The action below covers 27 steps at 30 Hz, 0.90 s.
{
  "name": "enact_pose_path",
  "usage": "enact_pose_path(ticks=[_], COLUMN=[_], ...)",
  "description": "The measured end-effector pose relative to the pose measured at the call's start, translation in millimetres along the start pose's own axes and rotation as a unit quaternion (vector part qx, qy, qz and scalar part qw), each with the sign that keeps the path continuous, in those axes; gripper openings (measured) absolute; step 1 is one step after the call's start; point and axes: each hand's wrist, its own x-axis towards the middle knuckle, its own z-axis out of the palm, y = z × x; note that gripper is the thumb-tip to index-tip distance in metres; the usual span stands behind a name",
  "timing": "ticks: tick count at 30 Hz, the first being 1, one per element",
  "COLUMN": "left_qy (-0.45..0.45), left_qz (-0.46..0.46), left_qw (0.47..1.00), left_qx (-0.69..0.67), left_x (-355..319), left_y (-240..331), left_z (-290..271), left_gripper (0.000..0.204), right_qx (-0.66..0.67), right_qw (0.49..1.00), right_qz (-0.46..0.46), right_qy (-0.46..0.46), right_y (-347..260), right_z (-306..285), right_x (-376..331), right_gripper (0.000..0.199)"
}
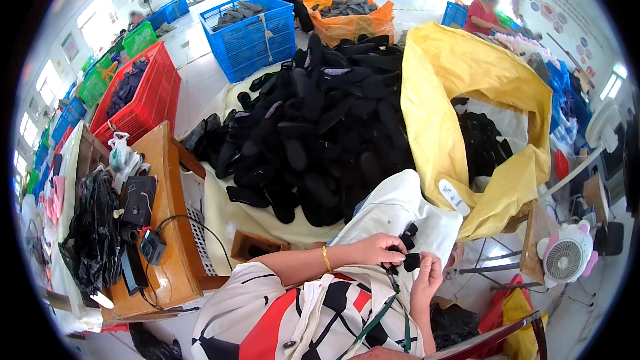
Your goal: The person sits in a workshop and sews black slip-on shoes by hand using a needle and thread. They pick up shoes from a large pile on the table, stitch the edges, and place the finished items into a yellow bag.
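My left hand [383,251], with a gold bracelet at the wrist, pinches the edge of a small black fabric piece [413,262] above my lap. From the other side, my right hand [427,275] grips the same piece between thumb and fingers. More small black bits [409,232] lie just beyond on the white cloth [392,204] over my knees. A dark green cord [377,320] hangs down my front and ends near my hands. In front of me spreads a big heap of black shoe-shaped fabric items [320,120].
An open yellow sack [433,113] with black items inside stands at the right, beside a small fan [567,257]. To the left is a wooden table [175,207] with a black plastic bag [93,227]. Red [163,87] and blue crates [252,43] stand beyond. Other people sit farther off.
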Motion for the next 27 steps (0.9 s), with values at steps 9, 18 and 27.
enact_pose_path(ticks=[9,18,27], left_qy=[0.089,0.059,0.032], left_qz=[0.169,0.315,0.367], left_qw=[0.949,0.863,0.830], left_qx=[0.250,0.390,0.419], left_x=[-2,7,8], left_y=[17,30,36], left_z=[-18,-13,-10], left_gripper=[0.017,0.023,0.028], right_qx=[-0.027,-0.117,-0.134], right_qw=[0.987,0.963,0.953], right_qz=[0.116,0.017,0.009], right_qy=[-0.109,-0.242,-0.271], right_y=[-17,-38,-42], right_z=[-30,-26,-32], right_x=[32,32,33], right_gripper=[0.012,0.012,0.013])
